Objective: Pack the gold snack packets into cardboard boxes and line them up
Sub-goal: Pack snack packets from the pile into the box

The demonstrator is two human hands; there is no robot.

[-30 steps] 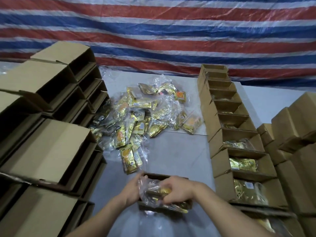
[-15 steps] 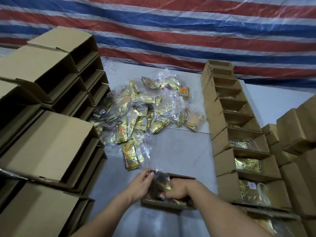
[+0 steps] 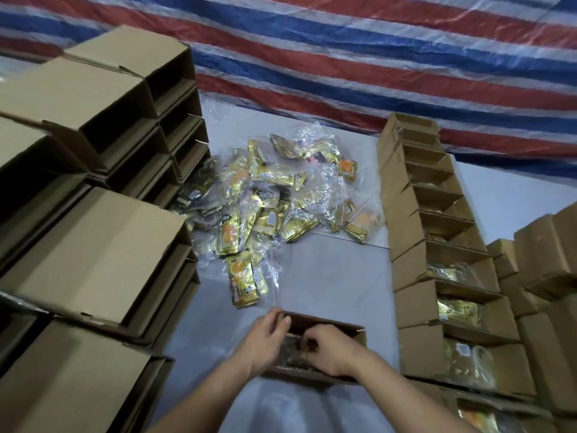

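Fingers of both hands curl around packets (image 3: 295, 354) inside the box (image 3: 343, 328).

Box (image 3: 315, 376) contents behind both hands

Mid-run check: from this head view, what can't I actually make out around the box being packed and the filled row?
- Contents of the open box: covered by the left hand and right hand; packet count unknown.
- Right hand's grip: fingers curl down inside the box, what they pinch is hidden.
- Row of filled boxes: nearest one cut off by the bottom edge; far ones too small to see their contents.
- Print on the gold packets: too blurred to read.
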